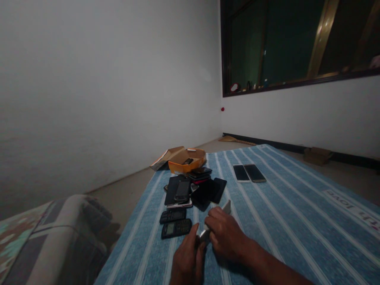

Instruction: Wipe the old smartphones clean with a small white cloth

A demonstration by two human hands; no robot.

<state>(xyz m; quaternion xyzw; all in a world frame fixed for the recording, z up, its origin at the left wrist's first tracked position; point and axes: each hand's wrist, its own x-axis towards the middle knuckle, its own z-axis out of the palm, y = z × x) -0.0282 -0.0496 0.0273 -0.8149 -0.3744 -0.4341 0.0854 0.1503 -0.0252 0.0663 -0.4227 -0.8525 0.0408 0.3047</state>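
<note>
A light-coloured phone (227,207), seen nearly edge-on, is held between both hands low in the view. My right hand (223,229) wraps over its middle with closed fingers. At the near end my left hand (187,257) pinches it between thumb and fingers. Just left of the hands, two black keypad phones (176,228) lie one behind the other on the blue striped cloth (252,237). Beyond them is a pile of dark phones (181,190), some stacked and overlapping. Most of the held phone is hidden by my fingers.
An open orange cardboard box (185,164) with a dark phone inside stands behind the pile. Two smartphones (249,173) lie side by side at the right. A cloth-covered seat or bed edge (68,225) is at the left. A broom (234,139) lies by the wall.
</note>
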